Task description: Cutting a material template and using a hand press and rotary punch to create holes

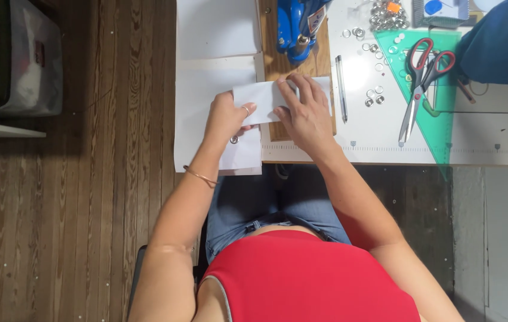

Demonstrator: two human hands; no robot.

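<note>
Left hand (228,116) is closed on the left edge of a small white paper strip (261,100), with the thumb on top of it and the other fingers curled under. Right hand (306,110) lies flat on the right part of the same strip, fingers spread and pressing it down — it does not grip anything. The strip lies across a wooden board (278,59), and its left end goes out over larger white sheets (215,83) that cover the left part of the worktop (492,137). Just under the left hand a small metal eyelet (233,141) sits in the lower sheet.

At the far end of the board stands a blue press tool (297,27), close to the strip but not touching it. A pen (341,86) lies just right of the board, along its edge. Further right, loose metal eyelets (373,98) are scattered on the worktop, and more of them are in a pile (385,15) near the top edge. Scissors (422,80) with red handles rest on a green see-through triangle ruler (445,128), well apart from both hands. A thin bracelet (199,175) is on the left wrist.
</note>
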